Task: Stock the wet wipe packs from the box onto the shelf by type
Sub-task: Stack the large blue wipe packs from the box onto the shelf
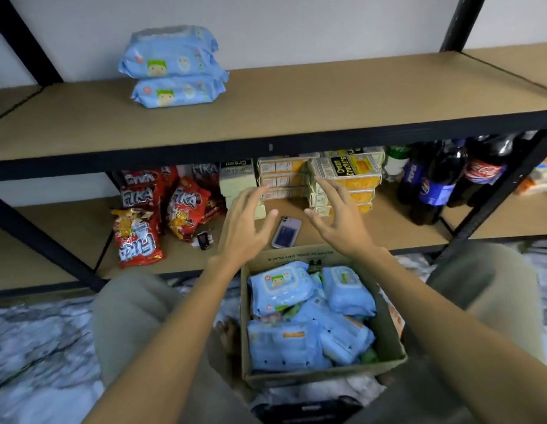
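Here, on the left of the upper shelf [296,96], two blue wet wipe packs [174,68] lie stacked one on the other near the back wall. Below them, on the lower shelf [67,228], red snack bags [143,215] lean together, some partly hidden by the shelf edge, and a small dark object [202,240] lies beside them, too small to make out. Further right stand stacked cracker boxes [345,179], their tops cut off by the upper shelf, and a phone [286,232] lies face down in front of them. Both hands are raised above the far end of the cardboard box [388,338], palms facing each other: the left hand [246,221] and the right hand [339,218] have fingers spread and relaxed, holding nothing. The box sits on the floor between the person's knees and is packed with more blue packs [296,313], jumbled at angles; a few green ones peek out between them, mostly covered. At the far right, dark soda bottles [443,179] stand on the lower shelf, their caps hidden.
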Tool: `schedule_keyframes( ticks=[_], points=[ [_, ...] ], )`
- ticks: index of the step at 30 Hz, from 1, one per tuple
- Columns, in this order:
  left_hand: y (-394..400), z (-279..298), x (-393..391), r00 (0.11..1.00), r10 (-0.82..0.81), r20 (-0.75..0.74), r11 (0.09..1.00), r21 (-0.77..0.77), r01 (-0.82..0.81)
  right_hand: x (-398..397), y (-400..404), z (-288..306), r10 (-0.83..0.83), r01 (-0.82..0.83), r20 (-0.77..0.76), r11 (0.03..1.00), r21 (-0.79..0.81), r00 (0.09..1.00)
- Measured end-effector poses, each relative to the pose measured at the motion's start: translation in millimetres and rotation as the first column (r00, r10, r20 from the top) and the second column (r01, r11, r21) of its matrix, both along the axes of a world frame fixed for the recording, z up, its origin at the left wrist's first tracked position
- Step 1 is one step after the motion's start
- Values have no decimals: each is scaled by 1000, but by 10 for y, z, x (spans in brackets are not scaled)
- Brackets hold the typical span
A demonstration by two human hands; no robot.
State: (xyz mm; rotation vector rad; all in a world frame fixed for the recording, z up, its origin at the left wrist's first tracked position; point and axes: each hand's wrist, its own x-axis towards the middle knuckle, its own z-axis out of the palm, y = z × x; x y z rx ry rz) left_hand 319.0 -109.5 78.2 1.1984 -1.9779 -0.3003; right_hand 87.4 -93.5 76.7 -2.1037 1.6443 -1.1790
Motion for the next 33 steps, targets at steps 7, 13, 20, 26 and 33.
schedule_keyframes(
  ticks=[7,13,20,26,33],
  points=[
    [-5,-744,-107,998,-26,55,976,219,14,-236,51,-705,-76,62,39,961,269,996],
    [38,-1385,-165,987,-58,147,931,364,0,-372,162,-1301,-170,156,-18,853,499,985],
    [67,-2078,-157,914,-153,375,904,427,-24,-473,199,-1922,-219,253,-138,678,691,966],
    [79,-2425,-213,861,-173,479,906,421,-52,-498,148,-2245,-195,309,-240,622,720,951],
    [-26,-2590,-265,819,-108,563,914,380,-141,-490,59,-2399,-135,404,-400,549,732,907]
  ],
)
